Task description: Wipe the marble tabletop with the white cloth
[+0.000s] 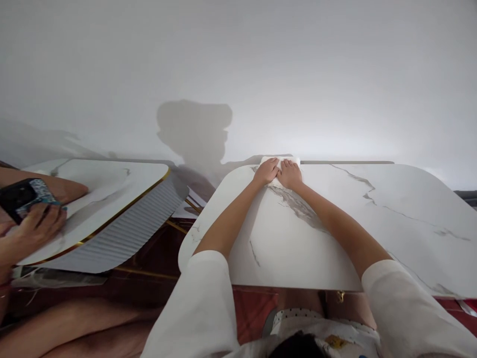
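A white cloth or folded tissue [269,183] lies at the far edge of the white marble-patterned table [276,248], close to the wall. My left hand [267,172] rests flat on its left half, palm down, with the fingers stretched over it. Beside it, my right hand [289,174] lies palm down on the right half, fingers spread a little. The two hands touch or nearly touch at the thumbs. Both arms reach straight forward across the tabletop. Much of the cloth is hidden under my hands.
To the left stands a second marble-patterned table [108,199] with a gold edge and ribbed side. Another person's hand [39,226] holds a dark phone [22,196] over it. A plain wall [335,74] rises behind both tables. A gap separates the tables.
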A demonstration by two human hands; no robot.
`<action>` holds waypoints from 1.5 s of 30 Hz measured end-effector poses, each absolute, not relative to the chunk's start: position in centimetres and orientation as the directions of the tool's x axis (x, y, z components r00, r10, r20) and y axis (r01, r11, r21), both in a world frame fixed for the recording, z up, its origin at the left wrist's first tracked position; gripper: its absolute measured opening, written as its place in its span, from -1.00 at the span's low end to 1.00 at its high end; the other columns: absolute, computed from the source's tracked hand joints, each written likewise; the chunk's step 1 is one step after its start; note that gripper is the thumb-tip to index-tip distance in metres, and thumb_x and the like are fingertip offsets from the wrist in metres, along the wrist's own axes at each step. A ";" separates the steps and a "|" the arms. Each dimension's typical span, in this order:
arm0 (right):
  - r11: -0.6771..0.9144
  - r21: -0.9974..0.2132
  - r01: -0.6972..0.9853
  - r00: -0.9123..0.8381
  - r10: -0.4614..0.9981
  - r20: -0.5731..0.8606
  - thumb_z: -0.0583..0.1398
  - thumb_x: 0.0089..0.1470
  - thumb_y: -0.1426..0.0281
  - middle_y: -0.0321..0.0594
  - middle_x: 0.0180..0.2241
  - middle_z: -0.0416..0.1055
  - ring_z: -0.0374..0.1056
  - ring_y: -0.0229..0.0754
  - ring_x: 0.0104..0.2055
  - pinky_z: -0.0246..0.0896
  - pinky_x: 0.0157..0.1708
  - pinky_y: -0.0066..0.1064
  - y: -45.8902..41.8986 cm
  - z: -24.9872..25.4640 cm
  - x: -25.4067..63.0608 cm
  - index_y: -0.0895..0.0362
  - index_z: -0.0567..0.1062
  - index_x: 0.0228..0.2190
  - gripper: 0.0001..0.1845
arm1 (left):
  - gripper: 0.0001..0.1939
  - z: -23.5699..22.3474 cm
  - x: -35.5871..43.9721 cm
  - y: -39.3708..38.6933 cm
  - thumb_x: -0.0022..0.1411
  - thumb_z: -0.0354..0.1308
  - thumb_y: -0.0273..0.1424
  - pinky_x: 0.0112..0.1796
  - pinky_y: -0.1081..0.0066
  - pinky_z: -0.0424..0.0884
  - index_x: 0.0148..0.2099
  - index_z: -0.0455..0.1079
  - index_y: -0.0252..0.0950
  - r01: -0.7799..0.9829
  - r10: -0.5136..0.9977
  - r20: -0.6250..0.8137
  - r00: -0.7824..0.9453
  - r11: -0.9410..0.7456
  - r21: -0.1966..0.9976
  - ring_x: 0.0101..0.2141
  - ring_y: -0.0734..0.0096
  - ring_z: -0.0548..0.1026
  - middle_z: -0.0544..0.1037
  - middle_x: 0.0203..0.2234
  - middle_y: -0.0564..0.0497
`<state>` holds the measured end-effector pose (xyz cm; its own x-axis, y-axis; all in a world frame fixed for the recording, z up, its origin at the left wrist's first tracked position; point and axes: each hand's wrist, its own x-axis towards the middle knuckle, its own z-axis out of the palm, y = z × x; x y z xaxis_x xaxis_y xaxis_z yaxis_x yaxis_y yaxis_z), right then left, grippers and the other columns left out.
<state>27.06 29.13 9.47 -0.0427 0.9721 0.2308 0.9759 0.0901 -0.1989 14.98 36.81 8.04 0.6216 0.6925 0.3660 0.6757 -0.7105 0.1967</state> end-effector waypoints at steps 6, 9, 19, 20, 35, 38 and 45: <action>0.065 -0.185 0.981 -0.015 0.965 0.261 -0.12 0.23 0.32 0.11 0.27 0.02 -0.08 0.05 0.30 -0.24 0.23 -0.17 23.6 9.2 27.1 0.45 0.13 0.21 -0.38 | -0.50 7.8 14.8 31.7 0.26 -0.20 -0.44 0.21 0.23 0.10 0.20 0.21 -0.44 0.631 0.648 0.368 0.667 -0.754 0.183 0.20 0.22 0.19 0.27 0.19 -0.18; 0.108 -0.181 0.978 -0.050 0.954 0.295 -0.10 0.22 0.32 0.13 0.25 0.07 -0.04 0.05 0.29 -0.19 0.22 -0.16 20.6 8.9 25.9 0.46 0.16 0.19 -0.39 | -0.50 7.8 13.2 28.1 0.26 -0.21 -0.42 0.21 0.21 0.11 0.20 0.21 -0.43 0.635 0.650 0.369 0.664 -0.751 0.180 0.20 0.21 0.19 0.27 0.19 -0.17; 0.264 -0.171 0.949 -0.177 0.897 0.405 -0.05 0.20 0.34 0.19 0.21 0.13 0.02 0.10 0.26 -0.18 0.24 -0.12 10.2 7.8 20.3 0.49 0.22 0.15 -0.40 | -0.46 8.1 6.8 14.9 0.28 -0.26 -0.38 0.22 0.15 0.09 0.22 0.17 -0.49 0.752 0.752 0.335 0.567 -0.639 0.161 0.23 0.20 0.14 0.23 0.21 -0.21; 0.286 -0.172 0.943 -0.198 0.895 0.401 -0.05 0.21 0.33 0.20 0.21 0.13 0.03 0.10 0.26 -0.17 0.24 -0.12 9.3 7.9 20.0 0.50 0.22 0.15 -0.40 | -0.46 8.2 6.4 13.8 0.28 -0.26 -0.38 0.22 0.15 0.09 0.22 0.16 -0.50 0.766 0.766 0.328 0.553 -0.622 0.161 0.23 0.19 0.14 0.23 0.21 -0.22; 0.343 -0.160 0.926 -0.288 0.913 0.289 -0.07 0.19 0.32 0.14 0.23 0.10 0.02 0.05 0.27 -0.08 0.22 -0.13 5.1 8.8 28.3 0.43 0.20 0.17 -0.39 | -0.45 8.7 13.9 8.8 0.24 -0.16 -0.41 0.23 0.22 0.07 0.26 0.14 -0.47 0.805 0.851 0.238 0.468 -0.522 0.282 0.26 0.20 0.09 0.18 0.25 -0.15; 0.331 -0.155 0.931 -0.283 0.921 0.267 -0.06 0.19 0.32 0.10 0.24 0.09 0.01 0.02 0.28 -0.09 0.22 -0.15 8.3 8.7 30.0 0.41 0.18 0.19 -0.38 | -0.47 8.7 15.7 11.7 0.23 -0.13 -0.42 0.23 0.25 0.07 0.24 0.17 -0.43 0.794 0.850 0.270 0.452 -0.521 0.313 0.25 0.23 0.12 0.21 0.24 -0.13; 0.291 -0.141 0.946 -0.252 0.937 0.243 -0.04 0.22 0.29 0.05 0.25 0.10 0.00 -0.03 0.28 -0.14 0.22 -0.25 17.3 8.8 31.9 0.37 0.21 0.18 -0.41 | -0.52 8.5 17.7 20.7 0.24 -0.12 -0.42 0.21 0.31 0.09 0.17 0.25 -0.44 0.772 0.834 0.314 0.454 -0.544 0.329 0.22 0.23 0.18 0.27 0.20 -0.18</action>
